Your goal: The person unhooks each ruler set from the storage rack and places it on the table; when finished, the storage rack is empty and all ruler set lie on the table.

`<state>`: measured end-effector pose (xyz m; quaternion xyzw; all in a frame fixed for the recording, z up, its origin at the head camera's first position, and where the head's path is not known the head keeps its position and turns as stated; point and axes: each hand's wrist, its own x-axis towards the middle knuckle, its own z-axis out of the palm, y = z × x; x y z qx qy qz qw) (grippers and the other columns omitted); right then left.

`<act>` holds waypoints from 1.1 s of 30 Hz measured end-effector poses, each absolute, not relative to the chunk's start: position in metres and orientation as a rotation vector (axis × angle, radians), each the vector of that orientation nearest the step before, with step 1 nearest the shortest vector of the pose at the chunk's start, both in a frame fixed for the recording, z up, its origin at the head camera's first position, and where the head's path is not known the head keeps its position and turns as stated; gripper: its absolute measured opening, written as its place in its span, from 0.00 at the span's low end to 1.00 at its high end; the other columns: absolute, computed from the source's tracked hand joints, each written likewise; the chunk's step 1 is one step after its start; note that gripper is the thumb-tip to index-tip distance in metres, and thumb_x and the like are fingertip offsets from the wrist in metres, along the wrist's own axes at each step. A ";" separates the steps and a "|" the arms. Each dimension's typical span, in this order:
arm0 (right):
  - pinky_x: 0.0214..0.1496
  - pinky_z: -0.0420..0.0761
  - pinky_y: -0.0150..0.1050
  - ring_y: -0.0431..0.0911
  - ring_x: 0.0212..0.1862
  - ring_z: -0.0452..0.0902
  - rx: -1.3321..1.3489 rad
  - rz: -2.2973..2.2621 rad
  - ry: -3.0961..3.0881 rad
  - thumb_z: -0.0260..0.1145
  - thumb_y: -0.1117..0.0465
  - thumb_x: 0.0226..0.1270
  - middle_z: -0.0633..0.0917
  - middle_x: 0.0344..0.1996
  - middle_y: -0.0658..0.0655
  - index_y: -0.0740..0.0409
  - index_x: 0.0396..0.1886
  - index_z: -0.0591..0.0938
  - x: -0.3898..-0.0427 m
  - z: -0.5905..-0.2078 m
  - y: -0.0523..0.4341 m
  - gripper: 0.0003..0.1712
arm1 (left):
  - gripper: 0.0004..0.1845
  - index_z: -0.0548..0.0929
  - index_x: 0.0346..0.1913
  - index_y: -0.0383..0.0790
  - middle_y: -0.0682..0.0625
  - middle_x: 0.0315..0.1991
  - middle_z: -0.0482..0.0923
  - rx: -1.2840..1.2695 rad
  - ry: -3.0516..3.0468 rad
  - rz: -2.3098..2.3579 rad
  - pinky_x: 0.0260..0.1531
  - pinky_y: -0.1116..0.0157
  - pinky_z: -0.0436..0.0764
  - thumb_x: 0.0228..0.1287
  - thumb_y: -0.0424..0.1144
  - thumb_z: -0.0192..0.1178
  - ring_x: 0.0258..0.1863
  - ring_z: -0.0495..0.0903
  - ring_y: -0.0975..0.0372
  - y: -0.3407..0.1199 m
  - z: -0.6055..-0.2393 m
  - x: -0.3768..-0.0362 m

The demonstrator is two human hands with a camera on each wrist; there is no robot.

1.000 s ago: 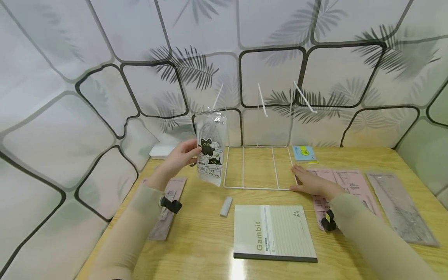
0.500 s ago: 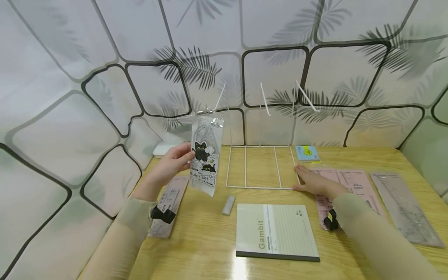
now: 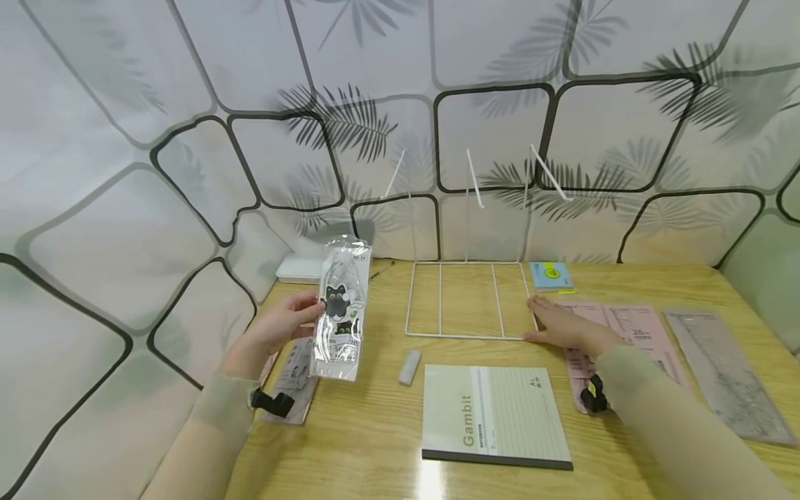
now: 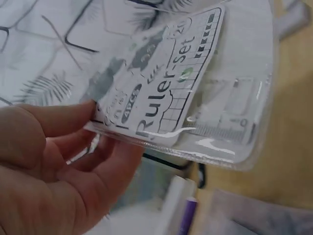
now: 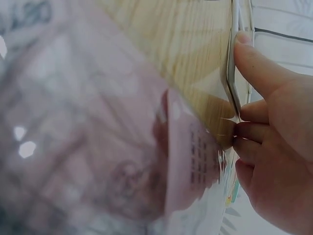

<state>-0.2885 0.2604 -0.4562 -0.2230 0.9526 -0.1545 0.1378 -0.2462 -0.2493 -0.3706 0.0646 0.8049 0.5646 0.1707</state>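
My left hand [image 3: 281, 323] pinches a clear packet printed "Ruler set" [image 3: 340, 312] by its left edge, thumb in front and fingers behind. Black cats decorate its card, and in the left wrist view a transparent ruler [image 4: 220, 127] shows inside the packet [image 4: 166, 93]. It is raised over the left of the table, overlapping a flat pink packet [image 3: 296, 378] in the head view. My right hand [image 3: 562, 326] holds the front right corner of a white wire rack [image 3: 462, 337]; three prongs point forward from the rack's upright back.
A Gambit notebook [image 3: 494, 417] lies in front of the rack, a grey eraser-like block [image 3: 410, 367] beside it. Pink packets [image 3: 637, 330] and a greyish packet [image 3: 728, 375] lie right. A blue pad [image 3: 551, 275] sits behind; a white case [image 3: 296, 268] stands back left.
My left hand has drawn the ruler set packet down and left, away from the rack's left prong, which it overlapped before. The right hand stays at the rack's corner.
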 end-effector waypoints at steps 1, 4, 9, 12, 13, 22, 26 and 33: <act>0.74 0.50 0.68 0.75 0.74 0.45 -0.645 -0.441 2.756 0.61 0.39 0.70 0.49 0.72 0.83 0.81 0.73 0.52 -0.288 -0.456 0.260 0.55 | 0.26 0.62 0.73 0.28 0.39 0.57 0.78 0.133 2.291 1.582 0.52 0.64 0.83 0.79 0.38 0.47 0.50 0.81 0.63 -0.251 -0.377 -0.245; 0.74 0.50 0.68 0.74 0.74 0.45 -0.643 -0.430 2.759 0.61 0.39 0.70 0.50 0.72 0.83 0.81 0.73 0.53 -0.288 -0.455 0.261 0.55 | 0.27 0.62 0.74 0.31 0.34 0.62 0.74 0.010 2.304 1.506 0.52 0.60 0.84 0.79 0.39 0.48 0.53 0.82 0.58 -0.250 -0.396 -0.241; 0.74 0.50 0.68 0.75 0.74 0.45 -0.642 -0.441 2.762 0.61 0.40 0.70 0.50 0.72 0.83 0.81 0.73 0.53 -0.288 -0.456 0.262 0.54 | 0.21 0.71 0.65 0.28 0.37 0.54 0.79 -0.032 2.299 1.430 0.48 0.58 0.85 0.78 0.37 0.49 0.46 0.82 0.59 -0.241 -0.420 -0.234; 0.74 0.50 0.68 0.75 0.74 0.45 -0.643 -0.450 2.763 0.61 0.40 0.70 0.50 0.72 0.82 0.81 0.73 0.53 -0.289 -0.457 0.262 0.54 | 0.16 0.76 0.56 0.26 0.40 0.46 0.81 -0.004 2.314 1.362 0.42 0.61 0.86 0.77 0.35 0.50 0.39 0.82 0.61 -0.238 -0.430 -0.232; 0.74 0.50 0.68 0.75 0.74 0.45 -0.644 -0.451 2.763 0.61 0.40 0.70 0.50 0.72 0.83 0.81 0.73 0.53 -0.289 -0.457 0.262 0.54 | 0.14 0.77 0.54 0.26 0.41 0.45 0.81 -0.002 2.328 1.330 0.41 0.62 0.86 0.77 0.35 0.50 0.38 0.82 0.62 -0.237 -0.432 -0.232; 0.73 0.51 0.69 0.74 0.74 0.44 -0.638 -0.466 2.754 0.60 0.38 0.69 0.49 0.73 0.82 0.80 0.74 0.52 -0.290 -0.459 0.265 0.56 | 0.09 0.76 0.46 0.30 0.37 0.45 0.79 -0.041 2.550 1.066 0.31 0.63 0.85 0.70 0.34 0.58 0.35 0.80 0.57 -0.227 -0.436 -0.226; 0.73 0.51 0.69 0.75 0.74 0.44 -0.625 -0.474 2.751 0.60 0.36 0.68 0.48 0.73 0.82 0.79 0.74 0.51 -0.291 -0.458 0.266 0.57 | 0.17 0.75 0.54 0.26 0.35 0.47 0.81 -0.006 2.650 0.894 0.31 0.62 0.85 0.70 0.35 0.59 0.33 0.82 0.58 -0.221 -0.431 -0.226; 0.73 0.50 0.69 0.75 0.74 0.43 -0.644 -0.488 2.738 0.60 0.37 0.69 0.48 0.73 0.82 0.80 0.74 0.51 -0.291 -0.461 0.264 0.57 | 0.31 0.68 0.66 0.21 0.35 0.43 0.84 -0.040 2.743 0.784 0.29 0.65 0.85 0.63 0.33 0.64 0.28 0.82 0.60 -0.220 -0.429 -0.227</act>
